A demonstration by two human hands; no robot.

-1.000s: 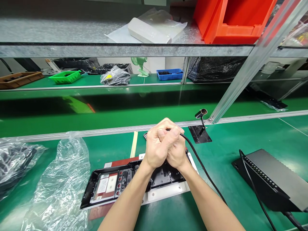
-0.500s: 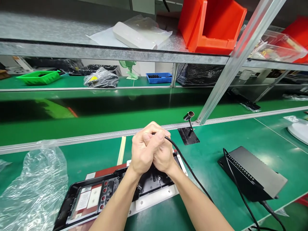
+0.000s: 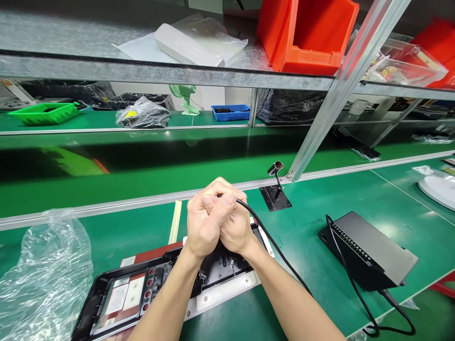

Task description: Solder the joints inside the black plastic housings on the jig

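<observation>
The bench (image 3: 302,246) is smooth green with a glossy sheen. On it, the housing (image 3: 88,296) looks like black plastic with a low shine, flanked by smooth white blocks (image 3: 227,290); the cable (image 3: 261,222) has a smooth, rubber-like black skin. At left, the bag (image 3: 53,274) is clear, crinkled, shiny plastic. At right, the box (image 3: 380,241) has a matt grey top. Above, the shelf (image 3: 71,35) is mottled, galvanised-looking metal, the post (image 3: 322,116) is smooth, shiny metal, and the bin (image 3: 311,59) is smooth red plastic.
</observation>
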